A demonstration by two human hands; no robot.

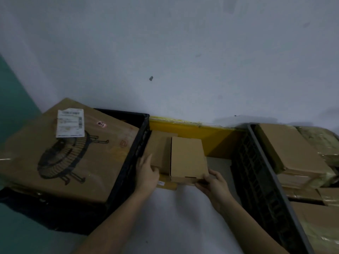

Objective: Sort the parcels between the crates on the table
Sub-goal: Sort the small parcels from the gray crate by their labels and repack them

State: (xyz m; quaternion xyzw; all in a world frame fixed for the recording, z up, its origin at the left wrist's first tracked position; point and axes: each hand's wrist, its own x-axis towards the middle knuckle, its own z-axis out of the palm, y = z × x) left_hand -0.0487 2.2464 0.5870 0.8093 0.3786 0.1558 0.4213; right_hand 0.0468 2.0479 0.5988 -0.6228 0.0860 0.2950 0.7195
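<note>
- Left hand point(147, 173), fingers curled, grips the near left edge of a small brown box point(159, 153) beside the black crate point(134, 153).
- That crate holds a large carton point(69, 153) printed with a fan and bearing a white label point(70, 123).
- Right hand point(211, 182) pinches the near right corner of a second small box point(188, 158), which touches the first.
- Farther right, a grey crate point(264, 180) holds stacked parcels point(293, 149).
</note>
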